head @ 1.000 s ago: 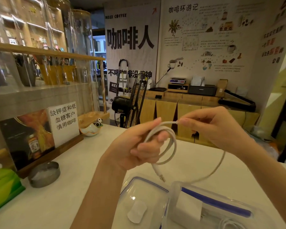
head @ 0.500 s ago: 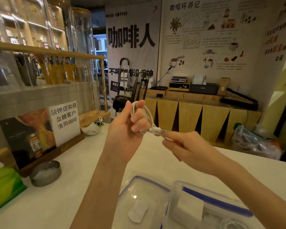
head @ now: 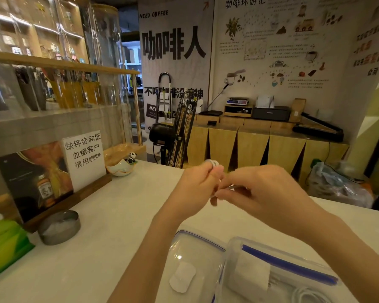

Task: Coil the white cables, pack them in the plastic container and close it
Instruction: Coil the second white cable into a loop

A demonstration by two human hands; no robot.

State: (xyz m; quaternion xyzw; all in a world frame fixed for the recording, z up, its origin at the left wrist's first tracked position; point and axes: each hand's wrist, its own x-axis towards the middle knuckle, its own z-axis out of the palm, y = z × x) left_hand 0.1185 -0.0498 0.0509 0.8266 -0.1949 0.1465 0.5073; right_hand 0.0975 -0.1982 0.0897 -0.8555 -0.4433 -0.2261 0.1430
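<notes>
The left hand (head: 195,184) holds the coiled cable (head: 212,164) up over the tabletop (head: 118,215), fingers (head: 214,173) closed around the loops. The right hand (head: 263,193) meets it, fingers pinching what looks like the cable's free end; blur hides the detail. The cable is probably light, soft and springy, so loops may pop open; best gripped across all turns. Below right, the container (head: 282,248) lies open beside its lid (head: 195,248).

Glossy clear plastic container (head: 278,254), matt countertop (head: 118,226)
</notes>
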